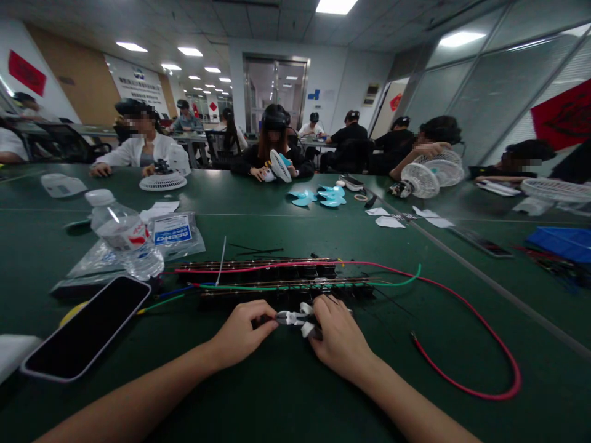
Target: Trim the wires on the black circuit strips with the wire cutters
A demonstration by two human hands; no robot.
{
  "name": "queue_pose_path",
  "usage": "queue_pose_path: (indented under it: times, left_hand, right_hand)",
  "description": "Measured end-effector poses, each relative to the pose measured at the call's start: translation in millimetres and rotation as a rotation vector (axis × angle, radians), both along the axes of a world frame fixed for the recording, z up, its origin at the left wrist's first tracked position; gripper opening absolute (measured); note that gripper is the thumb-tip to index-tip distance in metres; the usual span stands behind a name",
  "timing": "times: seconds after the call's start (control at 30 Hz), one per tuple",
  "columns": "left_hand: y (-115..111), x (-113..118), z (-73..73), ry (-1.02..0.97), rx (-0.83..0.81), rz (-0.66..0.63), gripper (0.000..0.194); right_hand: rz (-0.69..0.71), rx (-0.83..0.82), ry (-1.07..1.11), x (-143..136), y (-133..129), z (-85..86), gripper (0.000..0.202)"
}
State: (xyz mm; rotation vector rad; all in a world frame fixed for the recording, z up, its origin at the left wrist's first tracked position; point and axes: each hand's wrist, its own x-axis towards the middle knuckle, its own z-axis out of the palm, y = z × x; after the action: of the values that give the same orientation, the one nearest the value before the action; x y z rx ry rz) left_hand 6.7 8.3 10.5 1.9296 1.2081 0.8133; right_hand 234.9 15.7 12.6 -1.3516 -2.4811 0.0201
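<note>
- Lying near the worktop's near-left corner, a phone (85, 329).
- Left hand (242, 332) pinches the white cutters (295, 319); right hand (339, 338) closes on them too.
- Strips (277, 280) touch just beyond.
- Red wire (466, 344) loops right across bare worktop (286, 394).

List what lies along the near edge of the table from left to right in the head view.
Phone → left hand → small white tool pinched between both hands → right hand → loop of red wire. Behind the hands sit the black terminal strips.
</note>
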Motion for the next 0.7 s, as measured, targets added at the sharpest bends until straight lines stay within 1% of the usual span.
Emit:
queue_pose_path:
  times: [0.4, 0.7]
  left_hand:
    - [1.9, -0.7, -4.9, -0.006, 0.002, -0.012, 0.011]
    - [1.2, -0.1, -1.0, -0.001, -0.008, -0.025, 0.012]
  right_hand:
    - [0.001, 0.024, 0.027, -2.2, -1.3, -1.4, 0.015]
    - [-0.007, -0.016, 0.027, -3.4, -3.0, 2.2, 0.013]
